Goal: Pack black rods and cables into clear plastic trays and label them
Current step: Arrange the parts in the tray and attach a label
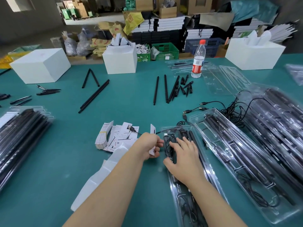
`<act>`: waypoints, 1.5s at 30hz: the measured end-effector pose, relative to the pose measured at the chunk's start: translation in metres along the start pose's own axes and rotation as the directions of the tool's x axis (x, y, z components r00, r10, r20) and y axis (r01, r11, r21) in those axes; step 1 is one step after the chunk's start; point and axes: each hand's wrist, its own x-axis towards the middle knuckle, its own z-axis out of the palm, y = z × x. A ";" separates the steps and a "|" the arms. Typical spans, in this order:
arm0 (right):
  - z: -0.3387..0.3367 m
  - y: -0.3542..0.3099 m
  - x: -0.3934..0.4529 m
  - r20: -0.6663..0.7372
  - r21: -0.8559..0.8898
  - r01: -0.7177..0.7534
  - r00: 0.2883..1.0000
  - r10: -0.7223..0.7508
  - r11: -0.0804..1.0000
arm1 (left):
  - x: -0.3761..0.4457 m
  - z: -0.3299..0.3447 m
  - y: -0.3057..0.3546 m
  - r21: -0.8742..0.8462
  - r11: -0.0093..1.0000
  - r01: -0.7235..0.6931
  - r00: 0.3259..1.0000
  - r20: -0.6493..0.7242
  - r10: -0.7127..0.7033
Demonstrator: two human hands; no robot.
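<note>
Fingers (183,141) on cable (168,145), labels' (121,135) print seemingly illegible.

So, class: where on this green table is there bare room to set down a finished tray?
Free: green table between the long black rods and the upright rod cluster; also near-left, by the white label strip. Crowded: right side, clear plastic trays and tangled cables.

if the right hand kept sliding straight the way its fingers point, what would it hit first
Likely the coiled black cable under the fingertips of the right hand in the clear tray; beyond it, probably the tray's far end, though depth is unclear.
</note>
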 end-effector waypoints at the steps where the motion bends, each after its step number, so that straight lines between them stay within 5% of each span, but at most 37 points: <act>1: 0.000 0.000 0.000 0.000 -0.003 0.002 1.000 -0.002 1.000 | -0.001 -0.001 -0.001 0.019 1.000 0.003 1.000 0.011 -0.004; 5: 0.000 0.001 0.000 0.006 -0.025 0.009 1.000 -0.009 1.000 | -0.006 0.001 -0.005 0.056 0.998 -0.008 0.999 0.033 0.006; 8: 0.000 0.001 0.000 0.009 -0.025 0.010 1.000 -0.010 1.000 | -0.009 0.001 -0.005 0.196 0.969 -0.152 0.987 -0.014 0.158; 11: -0.002 0.000 -0.001 0.016 -0.022 0.007 1.000 -0.007 1.000 | -0.006 -0.006 -0.010 0.538 0.777 -0.327 0.882 -0.121 0.455; 13: -0.002 0.000 -0.001 0.017 -0.020 0.003 1.000 -0.003 1.000 | -0.004 -0.012 -0.014 0.607 0.713 -0.352 0.823 -0.162 0.544; 19: -0.002 -0.001 -0.001 0.025 -0.014 -0.004 1.000 0.005 1.000 | -0.005 -0.014 -0.015 0.385 0.863 -0.328 0.876 -0.219 0.430; 24: -0.001 0.000 0.000 0.034 0.006 -0.005 0.999 0.004 1.000 | -0.010 -0.005 -0.011 0.161 0.955 -0.248 0.957 -0.113 0.268; 45: -0.004 0.000 -0.002 -0.003 0.111 0.003 1.000 -0.003 0.994 | 0.003 0.002 -0.007 0.318 0.916 -0.243 0.947 -0.129 0.296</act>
